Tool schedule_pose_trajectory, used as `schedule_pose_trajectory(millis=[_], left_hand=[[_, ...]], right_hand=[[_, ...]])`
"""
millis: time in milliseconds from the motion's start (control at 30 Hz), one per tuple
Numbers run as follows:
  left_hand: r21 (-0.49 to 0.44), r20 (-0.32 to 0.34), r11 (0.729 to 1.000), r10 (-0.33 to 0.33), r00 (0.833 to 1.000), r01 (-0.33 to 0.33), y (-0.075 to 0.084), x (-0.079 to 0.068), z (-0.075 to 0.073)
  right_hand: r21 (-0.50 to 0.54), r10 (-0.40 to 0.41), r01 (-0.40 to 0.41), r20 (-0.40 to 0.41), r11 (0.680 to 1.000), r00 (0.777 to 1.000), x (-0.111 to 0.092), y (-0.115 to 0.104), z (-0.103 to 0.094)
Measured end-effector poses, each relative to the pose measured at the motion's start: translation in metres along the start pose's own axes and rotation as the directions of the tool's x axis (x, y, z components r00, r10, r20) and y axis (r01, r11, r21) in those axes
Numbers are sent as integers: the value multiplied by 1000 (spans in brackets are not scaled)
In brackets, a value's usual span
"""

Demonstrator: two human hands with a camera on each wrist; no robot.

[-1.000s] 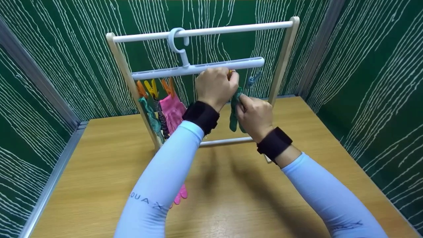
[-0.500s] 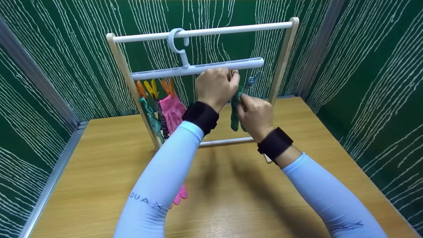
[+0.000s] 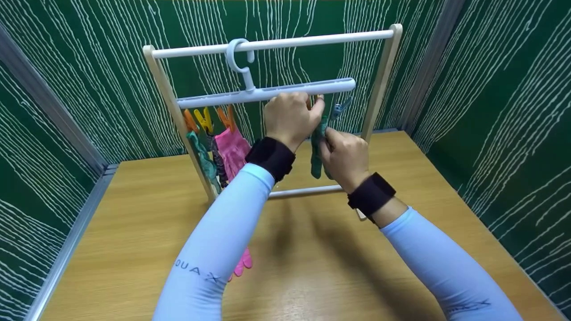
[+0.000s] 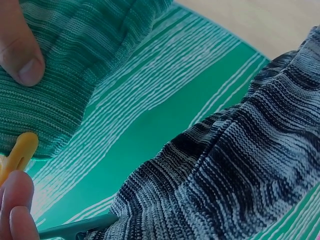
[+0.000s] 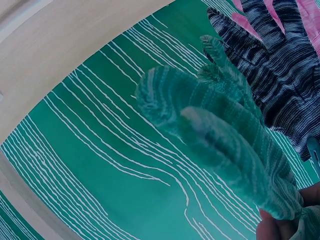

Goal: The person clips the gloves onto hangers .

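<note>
Below the pale blue hanger (image 3: pixel 303 89), my left hand (image 3: pixel 290 118) pinches a yellow clothespin (image 4: pixel 22 152). In the left wrist view, its tip lies on the cuff edge of a striped green knit glove (image 4: pixel 60 105). My right hand (image 3: pixel 345 156) grips that glove, its finger part hanging down (image 3: pixel 316 158). The right wrist view shows the green glove fingers (image 5: pixel 230 160) bunched above the right hand's fingertips. A black-and-white knit glove (image 4: pixel 215 165) hangs beside it from a dark green clothespin (image 4: pixel 80 226). The left hand hides most of the yellow clothespin in the head view.
A rack with a white top bar (image 3: pixel 312 41) carries the hanger. Orange clothespins (image 3: pixel 226 117) and a yellow one hold a pink glove (image 3: pixel 233 149) and other gloves at left. A blue clothespin (image 3: pixel 340 109) hangs at right. Another pink glove (image 3: pixel 243 263) lies on the table (image 3: pixel 134 249).
Both hands stay almost in place, still at the clothespin and green glove. The green glove's fingers shift slightly, and less yellow shows by the left thumb.
</note>
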State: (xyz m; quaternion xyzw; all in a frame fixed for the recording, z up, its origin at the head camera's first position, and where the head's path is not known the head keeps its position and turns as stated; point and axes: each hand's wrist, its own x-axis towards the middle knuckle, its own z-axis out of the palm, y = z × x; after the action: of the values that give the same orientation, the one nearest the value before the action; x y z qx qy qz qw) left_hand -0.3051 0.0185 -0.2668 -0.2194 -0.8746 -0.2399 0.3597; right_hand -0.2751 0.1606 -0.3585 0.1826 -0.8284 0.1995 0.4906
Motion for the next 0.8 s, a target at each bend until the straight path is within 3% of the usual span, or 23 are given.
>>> schedule_pose_trajectory(millis=[600,800], left_hand=[[41,31,999,-16,999,14,1,1,1],[57,32,998,-24,999,22,1,1,0]], right_hand=[[54,31,-34,50,998,998,0,2,-3],[75,16,-18,32,997,999,1,2,-4]])
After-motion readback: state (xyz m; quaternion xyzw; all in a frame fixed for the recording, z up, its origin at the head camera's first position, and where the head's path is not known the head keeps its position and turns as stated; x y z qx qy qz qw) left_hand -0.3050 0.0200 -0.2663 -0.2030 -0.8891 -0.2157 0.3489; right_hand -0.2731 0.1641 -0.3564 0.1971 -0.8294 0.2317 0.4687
